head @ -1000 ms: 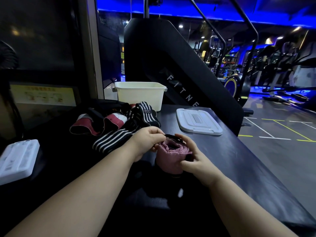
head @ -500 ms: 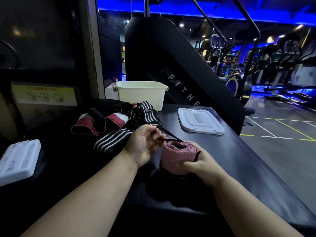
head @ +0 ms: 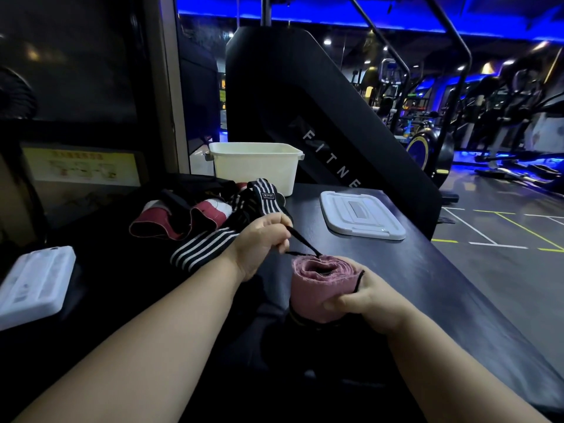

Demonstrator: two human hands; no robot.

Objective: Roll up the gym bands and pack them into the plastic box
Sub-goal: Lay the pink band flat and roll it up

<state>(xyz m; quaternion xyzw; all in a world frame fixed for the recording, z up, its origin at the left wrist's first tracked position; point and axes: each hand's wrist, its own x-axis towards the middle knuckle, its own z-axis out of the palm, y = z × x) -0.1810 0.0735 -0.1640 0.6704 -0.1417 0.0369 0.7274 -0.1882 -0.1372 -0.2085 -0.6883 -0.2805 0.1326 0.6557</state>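
Pink gym band (head: 314, 288) is rolled up tight at the near middle of the black table (head: 427, 285), with the right hand (head: 366, 300) curled around it. Left hand (head: 259, 242) pinches a thin black cord (head: 300, 241) coming off the roll's top. White plastic box (head: 254, 169) sits far back, its lid (head: 361, 216) off to the right, and loose striped bands (head: 201, 248) are piled on the left.

Black worktop (head: 427, 300) is carrying plastic box (head: 254, 170) at far edge, lid (head: 361, 215) lying near right edge, loose bands (head: 207, 224) lying heaped left of middle.
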